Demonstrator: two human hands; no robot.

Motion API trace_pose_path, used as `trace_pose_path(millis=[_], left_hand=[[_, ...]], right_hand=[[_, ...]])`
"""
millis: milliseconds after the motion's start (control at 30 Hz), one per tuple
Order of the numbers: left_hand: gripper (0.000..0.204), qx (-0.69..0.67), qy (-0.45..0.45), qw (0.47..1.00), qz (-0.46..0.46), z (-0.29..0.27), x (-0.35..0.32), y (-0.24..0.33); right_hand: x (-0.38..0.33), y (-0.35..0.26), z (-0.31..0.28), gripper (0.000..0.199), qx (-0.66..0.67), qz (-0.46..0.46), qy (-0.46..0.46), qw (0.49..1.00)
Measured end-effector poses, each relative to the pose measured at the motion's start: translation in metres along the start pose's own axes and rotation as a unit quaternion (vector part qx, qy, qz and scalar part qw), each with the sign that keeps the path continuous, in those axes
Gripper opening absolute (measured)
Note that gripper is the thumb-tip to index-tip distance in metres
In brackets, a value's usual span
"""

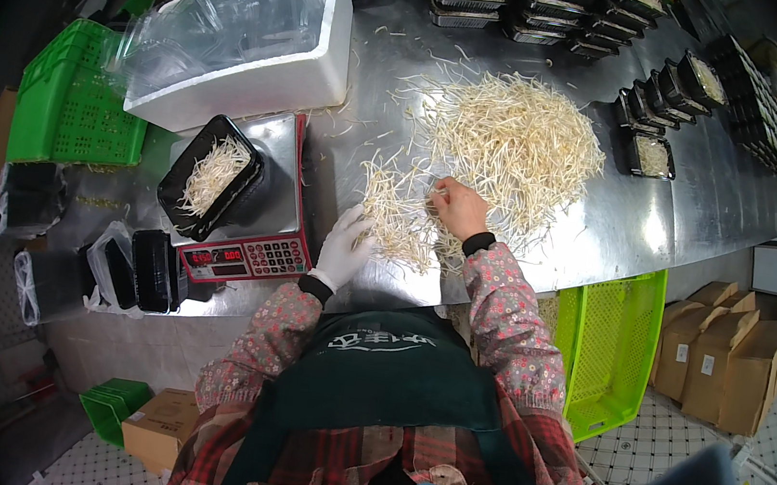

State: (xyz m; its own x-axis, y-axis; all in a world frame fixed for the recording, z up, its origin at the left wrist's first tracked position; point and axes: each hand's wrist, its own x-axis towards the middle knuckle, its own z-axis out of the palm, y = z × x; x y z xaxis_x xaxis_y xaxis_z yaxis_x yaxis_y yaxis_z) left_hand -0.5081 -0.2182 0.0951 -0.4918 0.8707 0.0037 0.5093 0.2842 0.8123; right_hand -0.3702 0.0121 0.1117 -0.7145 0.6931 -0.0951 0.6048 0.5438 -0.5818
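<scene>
A large heap of bean sprouts [517, 142] lies on the steel table, with a smaller pile [396, 216] in front of it at the near left. My right hand [460, 210], bare, is between the two, its fingers curled and pinched on a few sprouts. My left hand [345, 251], in a white glove, rests at the left edge of the smaller pile with its fingers stretched out against the sprouts. To its left, a black tray [248, 188] partly filled with sprouts [217, 173] sits tilted on a red-trimmed digital scale [255, 259].
Behind the scale, a white foam box [264, 72] holds clear plastic lids [224, 4]. Empty black trays [155, 270] stand left of the scale. Filled trays are stacked at the back [467, 0] and far right [652, 157]. Green crates [86, 99] and cardboard boxes [746, 369] flank the table.
</scene>
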Motion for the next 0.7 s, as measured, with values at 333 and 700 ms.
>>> trace_pose_path(millis=[333, 700], left_hand=[[0.035, -0.014, 0.019, 0.998, -0.052, -0.023, -0.021, 0.012], [0.036, -0.014, 0.010, 0.999, -0.050, -0.020, -0.008, 0.008]], right_hand=[[0.023, -0.004, 0.047, 0.014, -0.028, -0.026, 0.006, 0.999], [-0.118, 0.091, -0.120, 0.010, 0.432, 0.185, -0.181, 0.864]])
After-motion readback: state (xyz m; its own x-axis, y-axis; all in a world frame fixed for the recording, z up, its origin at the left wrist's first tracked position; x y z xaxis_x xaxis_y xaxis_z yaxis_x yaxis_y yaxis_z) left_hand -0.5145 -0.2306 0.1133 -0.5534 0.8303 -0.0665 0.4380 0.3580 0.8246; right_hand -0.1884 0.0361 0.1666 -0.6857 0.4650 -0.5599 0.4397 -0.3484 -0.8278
